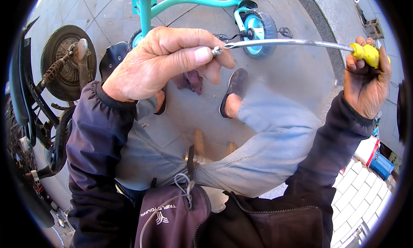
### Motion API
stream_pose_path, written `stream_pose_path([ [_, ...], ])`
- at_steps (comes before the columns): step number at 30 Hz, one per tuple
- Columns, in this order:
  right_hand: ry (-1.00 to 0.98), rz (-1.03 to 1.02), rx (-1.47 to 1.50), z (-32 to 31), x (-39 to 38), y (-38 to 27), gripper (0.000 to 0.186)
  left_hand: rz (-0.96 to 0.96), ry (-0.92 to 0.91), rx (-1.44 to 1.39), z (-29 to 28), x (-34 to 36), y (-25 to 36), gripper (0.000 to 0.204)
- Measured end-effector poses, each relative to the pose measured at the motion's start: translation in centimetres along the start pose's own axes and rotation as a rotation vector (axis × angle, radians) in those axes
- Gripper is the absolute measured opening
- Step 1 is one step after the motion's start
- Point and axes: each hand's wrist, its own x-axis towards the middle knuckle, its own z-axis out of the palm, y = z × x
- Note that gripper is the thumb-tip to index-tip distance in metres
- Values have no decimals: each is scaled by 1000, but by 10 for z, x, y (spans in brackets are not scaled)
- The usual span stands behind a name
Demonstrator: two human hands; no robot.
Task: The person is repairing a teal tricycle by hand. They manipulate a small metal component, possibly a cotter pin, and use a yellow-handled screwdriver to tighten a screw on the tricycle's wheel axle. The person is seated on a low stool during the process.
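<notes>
Between the thumb and forefinger of my left hand (161, 60) is pinched a small metal screw (217, 51). My right hand (365, 82) is wrapped round the yellow handle of a long screwdriver (292, 41). Its shiny shank runs leftward across the view, and the tip is right at the screw; whether the two touch I cannot tell. Both hands are raised above my knees. Beyond them stands a turquoise child's tricycle or bike frame (195, 0) with a black-tyred wheel (260, 32) and a pedal (285, 32). Part of that frame runs out of view at the top.
A motorbike or scooter wheel (64, 63) with a rusty spring stands at the left. A dark red rag (189, 82) lies on the paving near my shoes (235, 86). At the lower right are a blue and white container (380, 165) and white tiles (363, 192).
</notes>
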Motion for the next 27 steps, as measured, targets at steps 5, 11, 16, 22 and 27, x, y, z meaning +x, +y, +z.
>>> stream_pose_path([
  [5, 7, -25, 0, -4, -1, 0, 27, -1, -22, 4, -2, 1, -2, 28],
  [11, -20, 8, -16, -4, -1, -1, 29, 8, -4, 2, 0, 3, -3, 28],
  [16, -3, -3, -64, 2, -2, 3, 29, -17, 6, 31, 0, 2, -3, 27],
  [22, -40, 6, -64, -3, -4, 2, 34, -48, 34, 58, 0, 0, -2, 27],
  [27, -124, -3, -133, -8, -5, 4, 43, -92, 61, 52, -4, -1, -4, 27],
])
